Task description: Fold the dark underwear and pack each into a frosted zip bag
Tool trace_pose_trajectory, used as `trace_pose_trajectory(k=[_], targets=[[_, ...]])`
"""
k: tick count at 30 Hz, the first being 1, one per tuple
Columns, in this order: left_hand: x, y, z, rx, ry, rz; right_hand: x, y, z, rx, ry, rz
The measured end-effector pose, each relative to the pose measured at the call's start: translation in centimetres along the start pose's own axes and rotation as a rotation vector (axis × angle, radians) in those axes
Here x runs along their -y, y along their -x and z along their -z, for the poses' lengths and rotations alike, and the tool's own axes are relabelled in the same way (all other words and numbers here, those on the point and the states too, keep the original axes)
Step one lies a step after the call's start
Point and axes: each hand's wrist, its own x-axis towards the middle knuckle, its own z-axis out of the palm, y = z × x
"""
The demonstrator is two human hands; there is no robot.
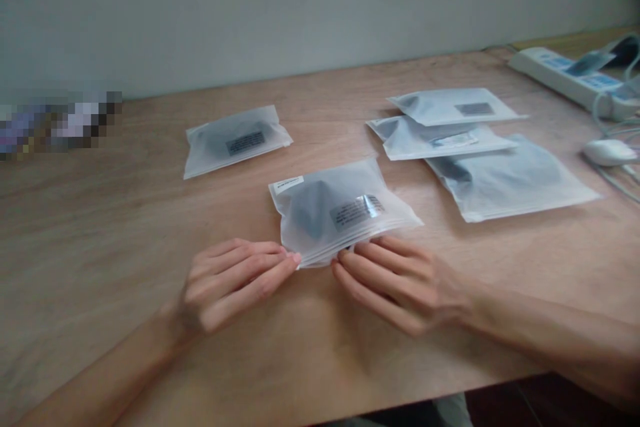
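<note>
Together, bare hands pinch a frosted, ridge-edged plastic pouch.

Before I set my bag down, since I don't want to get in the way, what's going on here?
A person is handling a frosted bag on the wooden table. The left hand pinches its near left corner, and the right hand touches the same edge farther right. Something dark shows through the bag. Another frosted bag lies apart, farther back on the left, and three overlapping bags lie to the right, near a power strip.
</note>
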Motion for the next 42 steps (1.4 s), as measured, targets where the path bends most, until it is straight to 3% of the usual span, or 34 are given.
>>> trace_pose_trajectory(k=[10, 16, 22, 28, 42], targets=[[-0.6, -0.5, 0.0, -0.067, -0.121, -0.042, 1.1, -0.3, -1.6, -0.171, 0.153, 0.059], [-0.8, -0.8, 0.2, -0.052, -0.153, -0.063, 1.5, -1.9, -2.9, -0.188, 0.181, 0.097], [-0.3, -0.9, 0.3, -0.029, -0.149, -0.117, 2.0, -3.3, -4.0, -0.206, 0.067, 0.054], [-0.2, -0.6, -0.3, -0.065, -0.157, -0.086, 1.8, -3.3, -3.7, -0.193, 0.031, 0.018], [1.4, 0.4, -0.9, -0.101, -0.193, 0.066, -0.3, -0.2, -2.3, -0.084, 0.148, -0.07]])
